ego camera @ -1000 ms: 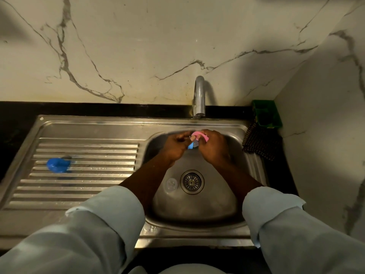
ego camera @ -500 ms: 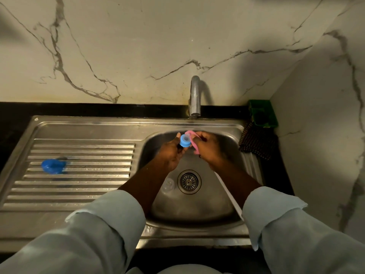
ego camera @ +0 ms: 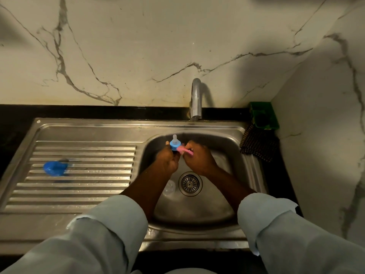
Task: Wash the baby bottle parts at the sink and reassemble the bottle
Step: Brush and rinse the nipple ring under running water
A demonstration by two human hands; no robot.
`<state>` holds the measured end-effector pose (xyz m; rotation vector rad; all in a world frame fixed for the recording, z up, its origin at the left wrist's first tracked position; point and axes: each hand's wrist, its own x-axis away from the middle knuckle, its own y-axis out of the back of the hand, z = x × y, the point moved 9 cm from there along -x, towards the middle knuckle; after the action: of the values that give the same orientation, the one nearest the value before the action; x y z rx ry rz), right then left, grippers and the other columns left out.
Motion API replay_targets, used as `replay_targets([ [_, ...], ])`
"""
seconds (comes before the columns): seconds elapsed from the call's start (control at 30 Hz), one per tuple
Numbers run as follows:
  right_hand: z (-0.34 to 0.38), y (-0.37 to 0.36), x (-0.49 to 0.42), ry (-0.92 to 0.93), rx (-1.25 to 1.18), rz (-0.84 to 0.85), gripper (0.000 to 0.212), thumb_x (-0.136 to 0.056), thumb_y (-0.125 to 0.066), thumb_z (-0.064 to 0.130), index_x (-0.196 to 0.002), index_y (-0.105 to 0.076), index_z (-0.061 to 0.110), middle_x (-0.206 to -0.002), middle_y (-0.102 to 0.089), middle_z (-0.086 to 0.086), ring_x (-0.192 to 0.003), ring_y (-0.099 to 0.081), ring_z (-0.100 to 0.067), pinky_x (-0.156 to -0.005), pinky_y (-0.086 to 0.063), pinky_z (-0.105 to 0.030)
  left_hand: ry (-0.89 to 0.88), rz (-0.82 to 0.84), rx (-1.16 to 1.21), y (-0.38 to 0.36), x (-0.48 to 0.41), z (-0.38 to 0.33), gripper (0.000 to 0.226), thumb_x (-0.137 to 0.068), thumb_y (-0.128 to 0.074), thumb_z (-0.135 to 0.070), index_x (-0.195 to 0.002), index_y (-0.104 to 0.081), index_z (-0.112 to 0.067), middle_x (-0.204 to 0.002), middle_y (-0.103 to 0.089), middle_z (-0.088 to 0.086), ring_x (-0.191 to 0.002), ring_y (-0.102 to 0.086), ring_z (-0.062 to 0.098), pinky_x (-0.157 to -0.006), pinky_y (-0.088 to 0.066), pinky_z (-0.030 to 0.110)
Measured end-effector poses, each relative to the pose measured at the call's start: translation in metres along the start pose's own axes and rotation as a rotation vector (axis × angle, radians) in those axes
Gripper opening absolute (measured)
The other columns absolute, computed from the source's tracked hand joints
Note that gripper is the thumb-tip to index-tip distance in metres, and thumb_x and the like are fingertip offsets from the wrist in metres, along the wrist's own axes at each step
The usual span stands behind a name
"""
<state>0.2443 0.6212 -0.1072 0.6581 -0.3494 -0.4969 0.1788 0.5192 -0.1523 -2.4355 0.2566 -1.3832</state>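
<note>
Over the steel sink bowl, my left hand holds a blue collar ring with a clear nipple pointing up and away. My right hand grips a pink scrubber pressed against the ring's right side. A blue cap lies on the ribbed drainboard at the left. A clear round part rests in the bowl beside the drain.
The tap stands behind the bowl; I see no water running. A green holder sits in the back right corner with a dark mesh scrubber in front of it. Marble walls close the back and right.
The ring has turned so the nipple now points up and away. The pink scrubber has slid down to the ring's right side. Both hands stay over the bowl.
</note>
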Motion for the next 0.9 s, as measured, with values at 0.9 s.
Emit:
replay_targets([
  [0.9,-0.147,0.194,0.052,-0.209,0.445,-0.56,0.061,-0.089,-0.063,0.013,-0.148,-0.048,0.016,-0.137,-0.054,-0.018,-0.124,-0.052,-0.042,-0.098,-0.046,-0.052,-0.006,0.414,-0.525,-0.114,0.018,0.092,0.021,-0.098,-0.065,-0.025,-0.112,-0.067,-0.01,-0.12,-0.068,0.015,-0.101,-0.067,0.022,-0.08,-0.058,0.027],
])
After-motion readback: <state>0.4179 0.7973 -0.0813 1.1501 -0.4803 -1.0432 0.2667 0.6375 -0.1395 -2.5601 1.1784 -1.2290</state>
